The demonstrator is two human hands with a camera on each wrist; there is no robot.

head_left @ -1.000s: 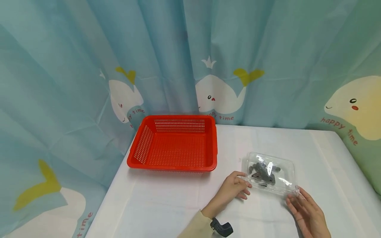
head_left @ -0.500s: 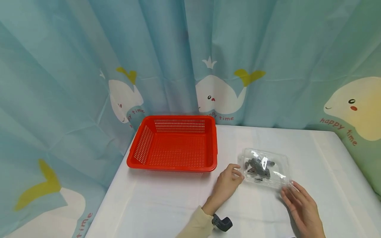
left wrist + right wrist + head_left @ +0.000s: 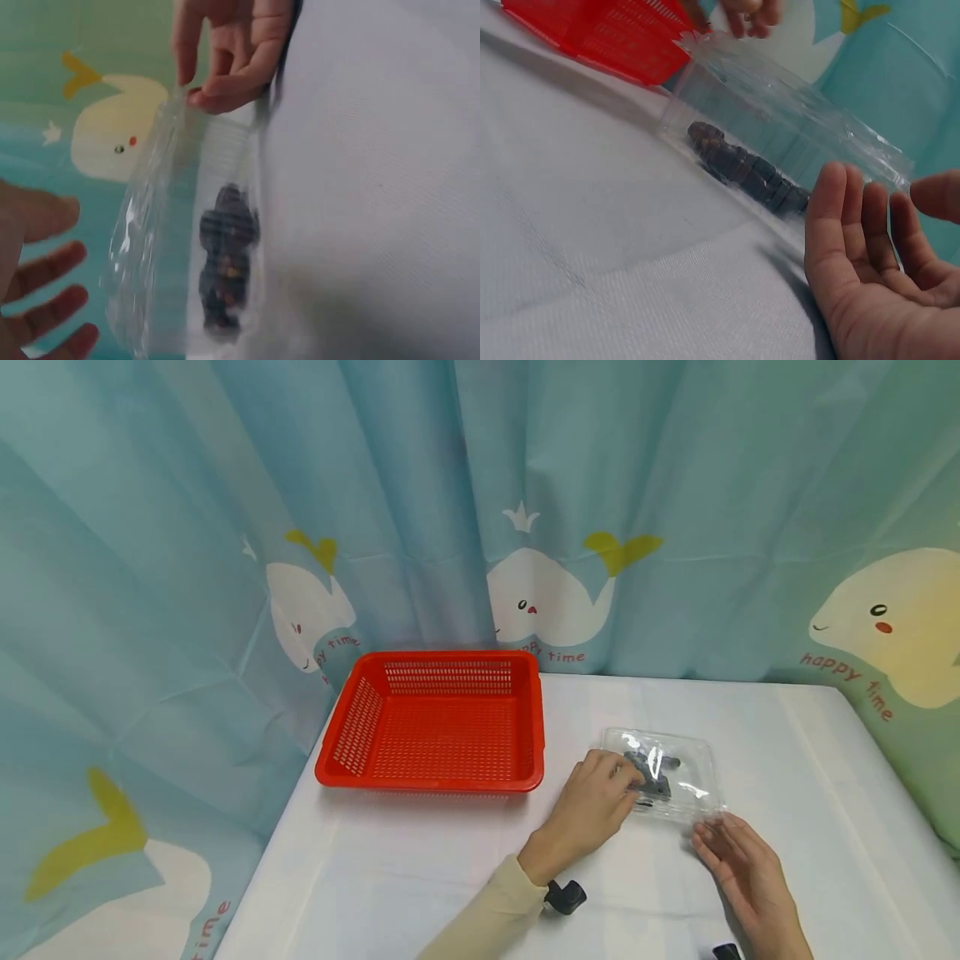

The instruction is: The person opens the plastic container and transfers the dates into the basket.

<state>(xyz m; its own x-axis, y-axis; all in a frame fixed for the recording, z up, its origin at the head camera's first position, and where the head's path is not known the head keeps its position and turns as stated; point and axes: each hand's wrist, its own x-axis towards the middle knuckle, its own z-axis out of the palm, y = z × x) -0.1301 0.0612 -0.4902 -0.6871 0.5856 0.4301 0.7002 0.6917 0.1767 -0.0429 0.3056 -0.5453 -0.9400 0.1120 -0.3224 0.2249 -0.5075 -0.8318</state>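
Observation:
A clear plastic clamshell box (image 3: 693,768) stands on the white table, right of centre in the head view. Through its walls I see several dark brown-black pieces (image 3: 229,262) clustered at its left part; their kind is unclear. My left hand (image 3: 592,806) is over the box's near left corner, and in the left wrist view its fingers are spread, apart from the box wall. At the near right corner my right hand (image 3: 746,872) pinches the box's edge between thumb and forefinger, the other fingers loosely bent.
A red perforated plastic basket (image 3: 442,785) sits at the back left of the white-covered table (image 3: 420,868). Behind it hangs a light blue curtain (image 3: 405,485) with whale prints. A dark wrist device (image 3: 566,897) shows by the left sleeve.
The box has slid left and slightly away, with my right hand following it. My left hand has gone from beside the box's left edge to above its left part.

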